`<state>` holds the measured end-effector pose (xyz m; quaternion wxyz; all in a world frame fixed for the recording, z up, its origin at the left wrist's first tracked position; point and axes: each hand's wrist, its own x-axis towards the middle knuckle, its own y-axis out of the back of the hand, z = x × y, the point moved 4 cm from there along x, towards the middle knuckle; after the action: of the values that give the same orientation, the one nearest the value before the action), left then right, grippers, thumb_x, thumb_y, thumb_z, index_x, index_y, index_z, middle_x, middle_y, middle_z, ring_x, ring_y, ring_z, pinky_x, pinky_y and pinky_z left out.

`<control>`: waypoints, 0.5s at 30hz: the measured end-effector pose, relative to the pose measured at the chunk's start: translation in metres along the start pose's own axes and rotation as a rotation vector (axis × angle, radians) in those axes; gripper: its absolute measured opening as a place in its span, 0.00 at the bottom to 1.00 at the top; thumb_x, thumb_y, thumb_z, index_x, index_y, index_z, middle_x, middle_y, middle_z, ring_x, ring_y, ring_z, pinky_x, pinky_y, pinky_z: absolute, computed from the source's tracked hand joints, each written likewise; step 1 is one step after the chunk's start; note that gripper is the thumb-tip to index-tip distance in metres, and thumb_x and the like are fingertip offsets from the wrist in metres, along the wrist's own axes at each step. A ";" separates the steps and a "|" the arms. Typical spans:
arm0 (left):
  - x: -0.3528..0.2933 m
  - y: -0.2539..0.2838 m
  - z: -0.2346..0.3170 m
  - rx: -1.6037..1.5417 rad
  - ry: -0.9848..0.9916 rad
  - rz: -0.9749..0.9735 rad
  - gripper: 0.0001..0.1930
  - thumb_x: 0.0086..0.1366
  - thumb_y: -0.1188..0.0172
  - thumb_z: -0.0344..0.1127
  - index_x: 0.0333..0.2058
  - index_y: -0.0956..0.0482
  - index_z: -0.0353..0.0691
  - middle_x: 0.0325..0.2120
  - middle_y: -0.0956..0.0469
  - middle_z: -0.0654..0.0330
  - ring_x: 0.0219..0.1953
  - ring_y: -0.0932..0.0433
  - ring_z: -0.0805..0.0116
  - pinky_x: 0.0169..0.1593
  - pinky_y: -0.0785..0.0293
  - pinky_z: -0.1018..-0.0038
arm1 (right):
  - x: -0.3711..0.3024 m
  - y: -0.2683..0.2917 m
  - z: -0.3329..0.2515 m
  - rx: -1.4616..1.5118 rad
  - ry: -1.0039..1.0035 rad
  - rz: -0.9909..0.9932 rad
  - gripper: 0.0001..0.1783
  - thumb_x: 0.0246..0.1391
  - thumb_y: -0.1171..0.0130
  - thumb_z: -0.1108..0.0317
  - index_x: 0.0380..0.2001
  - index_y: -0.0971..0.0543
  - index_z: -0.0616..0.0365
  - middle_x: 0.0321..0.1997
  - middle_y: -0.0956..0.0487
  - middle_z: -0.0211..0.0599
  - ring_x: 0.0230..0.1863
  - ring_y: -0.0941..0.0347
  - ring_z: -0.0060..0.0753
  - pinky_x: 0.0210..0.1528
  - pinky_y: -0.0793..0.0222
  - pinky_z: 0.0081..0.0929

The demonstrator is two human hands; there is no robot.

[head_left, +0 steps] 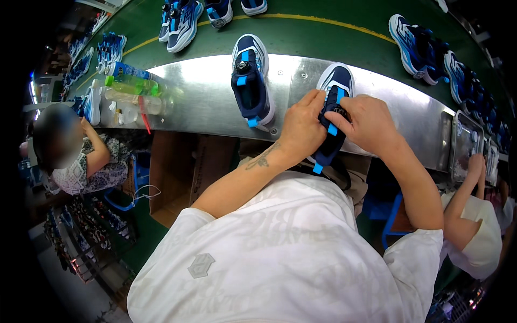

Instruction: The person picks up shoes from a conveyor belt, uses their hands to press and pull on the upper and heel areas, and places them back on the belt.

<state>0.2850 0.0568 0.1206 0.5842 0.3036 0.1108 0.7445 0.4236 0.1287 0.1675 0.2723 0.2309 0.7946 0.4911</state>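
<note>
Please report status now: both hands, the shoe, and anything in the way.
Left hand against navy shoe, left side. Right hand at its dial. Toe away, heel toward body. Close by: second shoe, just left of left hand; nothing blocking seen.

Bright, diffuse light on my left hand (302,128), right hand (371,123) and white shirt (291,242); both hands fairly sharp. Pale glare across metal worktop (199,97), upper middle of frame. Lower left dim. Black corners; fisheye curves worktop's edges. Person's head (56,134) at left blurred out.

Downward head view (wide fisheye)
</note>
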 end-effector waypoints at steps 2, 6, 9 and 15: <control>0.000 0.001 0.000 0.009 -0.010 0.004 0.23 0.52 0.39 0.19 0.51 0.23 0.28 0.46 0.20 0.44 0.41 0.18 0.35 0.42 0.20 0.52 | -0.004 0.011 -0.004 0.015 0.208 0.258 0.18 0.59 0.35 0.54 0.31 0.23 0.60 0.30 0.21 0.45 0.38 0.24 0.53 0.41 0.27 0.47; -0.001 0.003 0.004 0.040 0.010 -0.007 0.26 0.51 0.39 0.17 0.53 0.23 0.27 0.45 0.19 0.43 0.41 0.18 0.36 0.41 0.19 0.55 | -0.002 0.006 -0.002 0.076 0.228 0.325 0.23 0.61 0.36 0.50 0.23 0.21 0.58 0.22 0.22 0.45 0.29 0.23 0.52 0.34 0.26 0.47; -0.002 0.002 0.003 0.054 0.021 -0.018 0.28 0.51 0.39 0.16 0.54 0.23 0.27 0.46 0.19 0.42 0.42 0.18 0.36 0.41 0.19 0.56 | -0.004 -0.008 -0.003 0.105 0.014 0.330 0.26 0.59 0.34 0.46 0.20 0.20 0.58 0.17 0.23 0.45 0.23 0.22 0.52 0.27 0.27 0.45; -0.005 -0.001 0.000 0.056 -0.002 -0.003 0.27 0.51 0.41 0.18 0.53 0.25 0.30 0.45 0.21 0.44 0.42 0.20 0.35 0.41 0.21 0.51 | -0.007 -0.018 -0.008 0.108 -0.140 0.446 0.31 0.57 0.34 0.40 0.17 0.18 0.57 0.16 0.21 0.49 0.20 0.21 0.55 0.24 0.27 0.45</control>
<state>0.2863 0.0518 0.1185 0.5766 0.3206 0.1315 0.7399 0.4219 0.1113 0.1562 0.1990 0.4483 0.7282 0.4787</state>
